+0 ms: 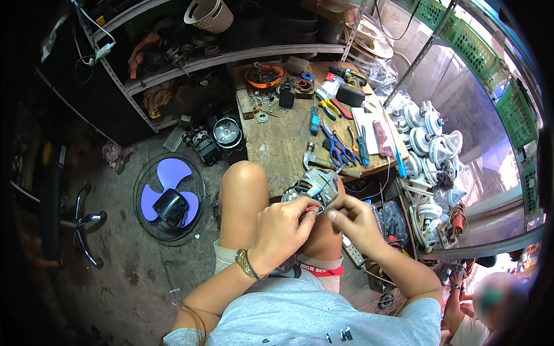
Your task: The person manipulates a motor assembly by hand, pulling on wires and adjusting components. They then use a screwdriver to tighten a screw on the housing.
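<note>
A grey metal electric motor (314,183) rests on my lap at the near edge of the workbench. My left hand (281,232), with a patterned band at its wrist, pinches a thin red wire (311,209) in front of the motor. Close beside it, my right hand (359,224) has its thumb and fingers pressed together by the wire's end; what is between them is too small to make out. Just beyond the motor lie a hammer (329,162) and blue-handled pliers (339,145).
On the wooden workbench (277,153) lie screwdrivers, yellow-handled pliers (330,109), a drill (348,75) and an orange bowl (264,76) of parts. A fan with purple blades (173,173) stands on the floor at left. White fan parts (424,138) crowd the right; another person sits at lower right.
</note>
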A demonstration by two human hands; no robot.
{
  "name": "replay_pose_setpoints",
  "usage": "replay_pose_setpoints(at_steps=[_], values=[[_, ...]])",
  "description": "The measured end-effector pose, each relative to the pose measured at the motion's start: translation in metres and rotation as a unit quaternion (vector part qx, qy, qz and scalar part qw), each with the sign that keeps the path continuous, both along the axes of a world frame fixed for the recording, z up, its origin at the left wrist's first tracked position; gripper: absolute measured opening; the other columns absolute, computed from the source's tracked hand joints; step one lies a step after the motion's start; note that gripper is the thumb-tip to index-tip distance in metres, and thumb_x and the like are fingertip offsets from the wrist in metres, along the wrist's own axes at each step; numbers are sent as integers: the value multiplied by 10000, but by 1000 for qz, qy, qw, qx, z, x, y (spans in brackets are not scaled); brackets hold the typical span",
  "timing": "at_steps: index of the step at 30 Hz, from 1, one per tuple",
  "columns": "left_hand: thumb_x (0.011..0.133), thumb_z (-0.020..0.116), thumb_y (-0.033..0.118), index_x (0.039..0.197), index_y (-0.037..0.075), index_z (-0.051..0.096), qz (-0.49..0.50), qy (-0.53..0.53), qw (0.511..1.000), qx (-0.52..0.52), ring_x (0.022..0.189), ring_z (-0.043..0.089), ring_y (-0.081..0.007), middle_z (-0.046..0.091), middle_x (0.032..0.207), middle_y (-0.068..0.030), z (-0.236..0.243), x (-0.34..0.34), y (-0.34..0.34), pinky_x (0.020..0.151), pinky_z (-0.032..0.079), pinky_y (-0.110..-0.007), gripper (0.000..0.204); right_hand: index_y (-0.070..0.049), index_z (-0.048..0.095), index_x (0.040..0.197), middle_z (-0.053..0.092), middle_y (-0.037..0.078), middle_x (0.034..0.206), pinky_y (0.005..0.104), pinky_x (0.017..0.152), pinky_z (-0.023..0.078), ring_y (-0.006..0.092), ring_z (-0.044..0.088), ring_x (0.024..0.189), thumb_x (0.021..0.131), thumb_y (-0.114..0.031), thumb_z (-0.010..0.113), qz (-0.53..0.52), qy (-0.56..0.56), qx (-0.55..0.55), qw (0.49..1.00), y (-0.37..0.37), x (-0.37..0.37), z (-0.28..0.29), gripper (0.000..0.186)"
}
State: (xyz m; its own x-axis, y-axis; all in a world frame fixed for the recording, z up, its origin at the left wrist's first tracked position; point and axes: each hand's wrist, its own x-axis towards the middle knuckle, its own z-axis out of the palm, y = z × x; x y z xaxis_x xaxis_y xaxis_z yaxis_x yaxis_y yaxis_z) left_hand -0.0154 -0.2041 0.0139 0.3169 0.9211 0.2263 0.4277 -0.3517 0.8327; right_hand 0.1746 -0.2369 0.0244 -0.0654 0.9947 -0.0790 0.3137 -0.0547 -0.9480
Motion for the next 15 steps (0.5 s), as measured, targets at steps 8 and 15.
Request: replay_pose_setpoints(at_steps=[8,15], values=[[851,676,126,908,37,724,-3,7,1000,11,638,690,-289,688,727,-162,5,1,-1,562,507,-355,117,-20,659,887,626,79,700,318,523,463,238,594,569,716,-40,785,43,-335,432,836,12,0,-12,213],[850,657,93,939,25,718,-15,-11,1000,23,650,694,-291,684,728,-165,1,3,-2,584,519,-360,128,-18,621,805,598,73,623,299,449,409,169,534,474,900,-69,609,-40,118,-5,992,8,-14,-18,108]])
